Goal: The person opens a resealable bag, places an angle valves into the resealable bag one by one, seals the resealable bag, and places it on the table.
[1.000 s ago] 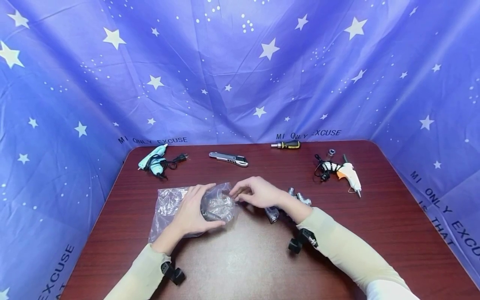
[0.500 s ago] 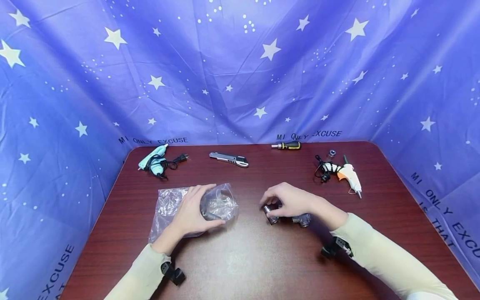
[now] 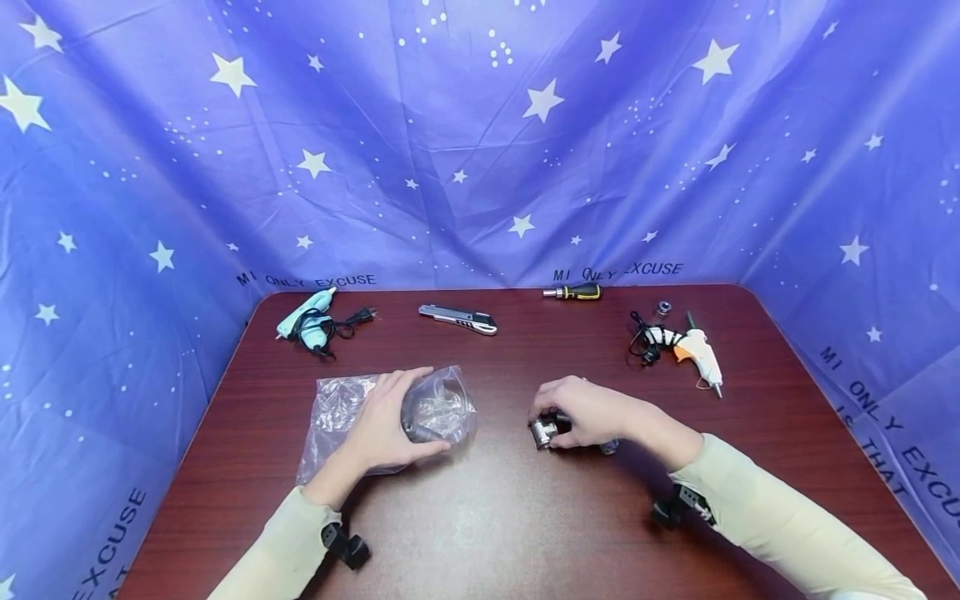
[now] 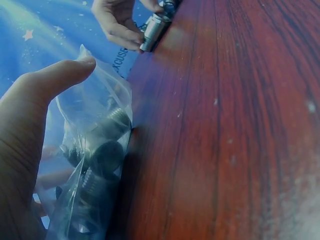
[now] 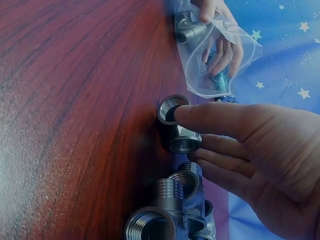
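Two hands engaged: left hand grips clear plastic bag of fittings; right hand pinches threaded steel pipe fitting on red-brown wooden table. Judged mid-transfer; next move requires lifting it towards the bag mouth.

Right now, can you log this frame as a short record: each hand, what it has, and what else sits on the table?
left hand: holds a clear plastic bag of metal pipe fittings against the table
right hand: fingers grip one metal fitting on the table
beside right hand: more loose fittings
far edge: green glue gun, utility knife, screwdriver, white glue gun
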Motion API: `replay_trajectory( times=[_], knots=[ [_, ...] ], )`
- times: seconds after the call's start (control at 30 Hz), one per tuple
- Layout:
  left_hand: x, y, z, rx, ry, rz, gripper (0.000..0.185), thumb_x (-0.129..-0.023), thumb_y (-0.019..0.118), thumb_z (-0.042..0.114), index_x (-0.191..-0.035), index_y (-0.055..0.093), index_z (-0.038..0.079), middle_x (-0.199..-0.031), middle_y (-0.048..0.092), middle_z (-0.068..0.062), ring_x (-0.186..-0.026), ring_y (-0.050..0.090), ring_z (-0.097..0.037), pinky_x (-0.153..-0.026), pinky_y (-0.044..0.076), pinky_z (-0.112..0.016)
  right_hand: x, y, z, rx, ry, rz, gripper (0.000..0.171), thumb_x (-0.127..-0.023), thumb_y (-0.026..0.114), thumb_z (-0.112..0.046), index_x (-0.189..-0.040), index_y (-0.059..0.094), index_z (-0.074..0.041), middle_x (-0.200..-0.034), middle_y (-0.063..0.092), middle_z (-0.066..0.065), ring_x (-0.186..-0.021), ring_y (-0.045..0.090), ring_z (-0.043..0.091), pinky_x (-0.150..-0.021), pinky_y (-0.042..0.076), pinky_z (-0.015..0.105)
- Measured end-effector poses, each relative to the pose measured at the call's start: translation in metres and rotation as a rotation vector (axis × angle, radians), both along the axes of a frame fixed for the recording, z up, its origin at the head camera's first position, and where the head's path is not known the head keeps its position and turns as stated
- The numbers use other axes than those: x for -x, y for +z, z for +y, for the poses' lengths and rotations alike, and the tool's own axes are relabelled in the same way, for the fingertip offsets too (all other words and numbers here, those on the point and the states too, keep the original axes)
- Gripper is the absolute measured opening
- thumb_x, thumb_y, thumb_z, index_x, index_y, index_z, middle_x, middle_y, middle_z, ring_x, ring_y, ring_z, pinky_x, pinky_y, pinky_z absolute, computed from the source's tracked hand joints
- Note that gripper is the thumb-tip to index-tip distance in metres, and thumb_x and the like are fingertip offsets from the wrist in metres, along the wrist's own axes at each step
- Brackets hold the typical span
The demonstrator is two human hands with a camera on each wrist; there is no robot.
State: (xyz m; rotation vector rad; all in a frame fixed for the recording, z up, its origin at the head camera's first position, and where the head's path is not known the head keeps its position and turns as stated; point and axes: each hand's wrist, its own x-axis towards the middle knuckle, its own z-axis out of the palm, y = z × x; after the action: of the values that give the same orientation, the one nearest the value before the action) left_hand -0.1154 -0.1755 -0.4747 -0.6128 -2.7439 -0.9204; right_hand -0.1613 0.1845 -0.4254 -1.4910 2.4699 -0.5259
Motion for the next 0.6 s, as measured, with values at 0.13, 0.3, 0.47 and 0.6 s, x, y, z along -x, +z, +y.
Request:
replay_trajectory(
  times=[0.13, 0.3, 0.47, 0.6],
  knots=[
    [0.0, 0.0, 0.0, 0.002, -0.013, -0.003, 0.115, -0.06, 0.095, 0.062, -0.154, 0.051, 0.014, -0.141, 0.063, -0.007, -0.133, 0.057, -0.03, -0.111, 0.049, -0.058, 0.0, -0.002, -0.001, 0.023, 0.005, 0.011, 0.033, -0.079, 0.088, -0.013, -0.11, 0.077, -0.013, -0.106, 0.074, -0.002, -0.095, 0.07, 0.012, -0.083, 0.058, 0.027],
    [0.0, -0.002, -0.001, 0.008, -0.021, 0.006, 0.116, -0.06, 0.095, 0.062, -0.154, 0.05, 0.012, -0.144, 0.062, -0.007, -0.135, 0.056, -0.029, -0.112, 0.049, -0.057, 0.003, -0.003, -0.005, 0.076, 0.009, -0.005, 0.033, -0.077, 0.085, -0.008, -0.109, 0.077, -0.011, -0.107, 0.074, 0.0, -0.096, 0.071, 0.013, -0.085, 0.061, 0.03],
    [0.0, -0.003, -0.001, 0.011, -0.021, 0.014, 0.115, -0.061, 0.095, 0.062, -0.154, 0.05, 0.011, -0.143, 0.062, -0.007, -0.134, 0.056, -0.029, -0.111, 0.05, -0.056, 0.011, -0.002, -0.012, 0.139, -0.006, -0.027, 0.033, -0.078, 0.083, -0.007, -0.11, 0.076, -0.007, -0.108, 0.074, 0.002, -0.092, 0.07, 0.011, -0.081, 0.062, 0.028],
    [0.0, -0.003, -0.001, 0.02, -0.017, 0.013, 0.115, -0.061, 0.095, 0.062, -0.154, 0.05, 0.012, -0.143, 0.062, -0.007, -0.133, 0.057, -0.028, -0.11, 0.05, -0.056, 0.016, 0.003, -0.022, 0.192, -0.008, -0.031, 0.033, -0.079, 0.082, -0.007, -0.111, 0.076, -0.007, -0.111, 0.074, 0.003, -0.093, 0.072, 0.011, -0.083, 0.062, 0.026]
  ],
)
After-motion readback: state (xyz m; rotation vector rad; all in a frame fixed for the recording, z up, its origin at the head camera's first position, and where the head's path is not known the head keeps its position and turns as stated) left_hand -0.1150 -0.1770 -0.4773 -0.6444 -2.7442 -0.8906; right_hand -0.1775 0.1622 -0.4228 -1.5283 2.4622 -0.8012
